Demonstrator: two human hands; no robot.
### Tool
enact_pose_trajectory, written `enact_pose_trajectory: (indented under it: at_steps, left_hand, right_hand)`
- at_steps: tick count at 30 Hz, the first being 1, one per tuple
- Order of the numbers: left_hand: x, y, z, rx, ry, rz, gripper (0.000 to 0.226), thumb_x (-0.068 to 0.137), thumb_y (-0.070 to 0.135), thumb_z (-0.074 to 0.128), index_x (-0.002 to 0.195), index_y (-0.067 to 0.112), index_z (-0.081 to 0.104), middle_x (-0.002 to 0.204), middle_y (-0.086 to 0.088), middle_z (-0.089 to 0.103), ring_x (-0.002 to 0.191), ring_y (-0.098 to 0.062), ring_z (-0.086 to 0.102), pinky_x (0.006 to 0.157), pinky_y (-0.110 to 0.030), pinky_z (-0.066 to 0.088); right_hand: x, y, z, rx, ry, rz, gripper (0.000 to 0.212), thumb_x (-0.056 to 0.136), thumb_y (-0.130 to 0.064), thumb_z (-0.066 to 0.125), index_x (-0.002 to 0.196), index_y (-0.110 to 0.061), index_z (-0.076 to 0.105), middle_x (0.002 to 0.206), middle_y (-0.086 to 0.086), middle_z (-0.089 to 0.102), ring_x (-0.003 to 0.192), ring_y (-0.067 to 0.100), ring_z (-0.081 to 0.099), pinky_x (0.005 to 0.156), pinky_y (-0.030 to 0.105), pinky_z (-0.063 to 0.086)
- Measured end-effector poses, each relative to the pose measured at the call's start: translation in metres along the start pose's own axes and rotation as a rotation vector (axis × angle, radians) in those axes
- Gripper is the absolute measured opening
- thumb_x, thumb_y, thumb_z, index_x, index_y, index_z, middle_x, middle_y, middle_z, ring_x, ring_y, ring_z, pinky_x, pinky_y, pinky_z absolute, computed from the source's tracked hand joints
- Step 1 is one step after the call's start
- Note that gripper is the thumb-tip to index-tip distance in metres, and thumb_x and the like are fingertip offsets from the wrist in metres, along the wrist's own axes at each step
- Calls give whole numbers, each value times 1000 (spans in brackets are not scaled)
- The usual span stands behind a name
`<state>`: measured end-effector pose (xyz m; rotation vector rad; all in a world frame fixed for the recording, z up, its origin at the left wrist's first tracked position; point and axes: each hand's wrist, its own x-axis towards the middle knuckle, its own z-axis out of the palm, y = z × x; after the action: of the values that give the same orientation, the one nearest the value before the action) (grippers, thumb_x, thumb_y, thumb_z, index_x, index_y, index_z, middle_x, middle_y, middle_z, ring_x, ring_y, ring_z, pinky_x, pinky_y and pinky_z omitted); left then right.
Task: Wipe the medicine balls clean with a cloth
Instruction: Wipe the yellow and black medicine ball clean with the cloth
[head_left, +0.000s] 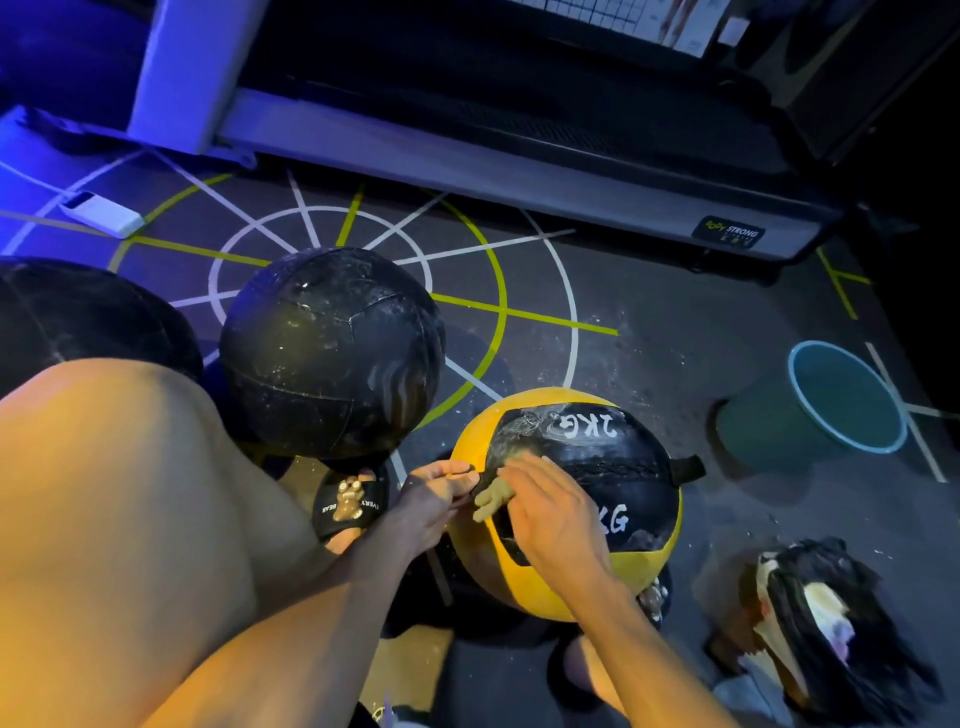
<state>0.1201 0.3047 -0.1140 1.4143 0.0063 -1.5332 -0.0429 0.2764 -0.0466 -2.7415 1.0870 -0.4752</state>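
Observation:
A yellow and black medicine ball marked 2KG sits on the floor between my feet, smeared with white marks near its top. My left hand pinches a black strap at the ball's left side. My right hand lies over the ball's black panel and holds a small crumpled greenish cloth, most of it hidden under my fingers. A large dusty black medicine ball stands behind to the left. Another dark ball shows at the far left, partly hidden by my knee.
A teal bucket lies tipped on the floor at right. A black and white bundle of fabric lies at lower right. A treadmill base runs across the back. A white power strip lies at left.

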Motion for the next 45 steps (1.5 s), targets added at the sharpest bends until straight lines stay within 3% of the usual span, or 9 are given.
enact_pose_trajectory:
  at_steps: [8,13,16,19,22,26,32,38,45]
  left_hand:
    - [1,1,-2,-14,-10,6,19,90,-6,71,101,8,67,88,-12,73,79,-24,67,74,-29,53]
    - [0,1,-1,-2,-21,7,17,91,-7,69,102,6,67,82,-10,72,75,-22,66,77,-31,53]
    - [0,2,-1,5,-25,1,18,91,-6,68,104,7,67,83,-9,73,74,-21,67,75,-29,53]
    - [0,2,1,-3,-15,-2,17,92,-9,66,95,8,67,82,-10,71,71,-21,66,63,-23,53]
    - [2,1,1,43,-13,2,21,91,-10,65,92,11,69,79,-9,72,76,-23,63,84,-36,47]
    - [3,-1,-1,101,63,16,25,90,-11,65,91,14,69,84,-10,72,76,-23,64,83,-38,49]
    - [5,-1,0,115,31,21,19,89,-5,73,92,13,67,76,-4,72,67,-19,63,69,-32,47]
    - [2,-2,0,108,10,18,19,88,-5,73,91,13,67,79,-6,72,72,-21,63,83,-36,46]
    - [1,-3,-2,159,25,26,21,87,-10,72,92,10,68,85,-12,71,74,-25,64,73,-35,53]
  right_hand:
    - [-55,-2,14,-24,-280,-117,37,87,-16,42,92,-26,77,116,-9,74,123,11,64,120,29,31]
    - [-23,2,-19,197,45,171,33,86,-5,56,102,-29,73,105,-14,72,98,6,64,87,23,55]
    - [5,10,-28,145,258,264,31,89,-7,55,113,-12,74,112,-3,73,104,14,63,92,22,48]
    - [17,8,-13,70,91,156,33,90,-14,49,112,-13,73,116,-2,69,107,19,58,92,33,52]
    - [6,8,14,-144,-126,38,27,79,-14,70,105,-18,75,113,-4,66,107,21,50,87,43,56]
    - [2,9,20,-202,-110,-25,24,71,-18,83,94,-20,74,103,-5,66,99,21,52,82,41,56]
    - [-14,15,13,-289,-120,-106,15,75,-26,71,89,-21,75,99,-6,65,92,19,51,76,37,54]
    - [4,15,-4,-44,121,240,13,89,-21,58,98,-19,67,97,-5,58,87,17,50,75,32,44]
    - [-13,8,23,-217,-104,-19,24,74,-20,76,97,-26,73,109,-8,64,101,21,53,78,36,46]
